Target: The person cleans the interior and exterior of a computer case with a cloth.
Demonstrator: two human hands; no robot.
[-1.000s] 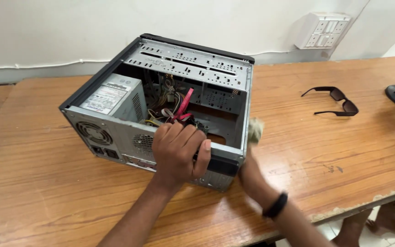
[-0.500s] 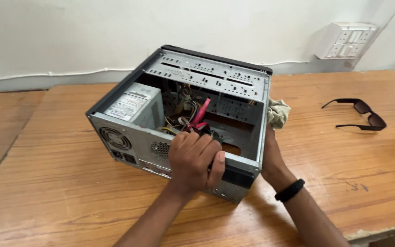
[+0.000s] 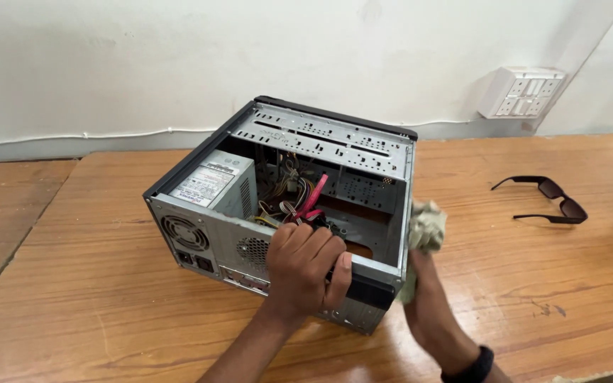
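Our left hand (image 3: 305, 266) and forearm are bare and sleeveless, and our right wrist wears a black band (image 3: 468, 367).

A worn wooden table with an orange-brown grain (image 3: 108, 298) stands against a white wall, a second tabletop of the same wood (image 3: 1, 206) butted against its left edge. An open grey metal computer case (image 3: 285, 206) rests near the middle. Well apart to the right lies a pair of dark sunglasses (image 3: 544, 200), lenses facing the wall.
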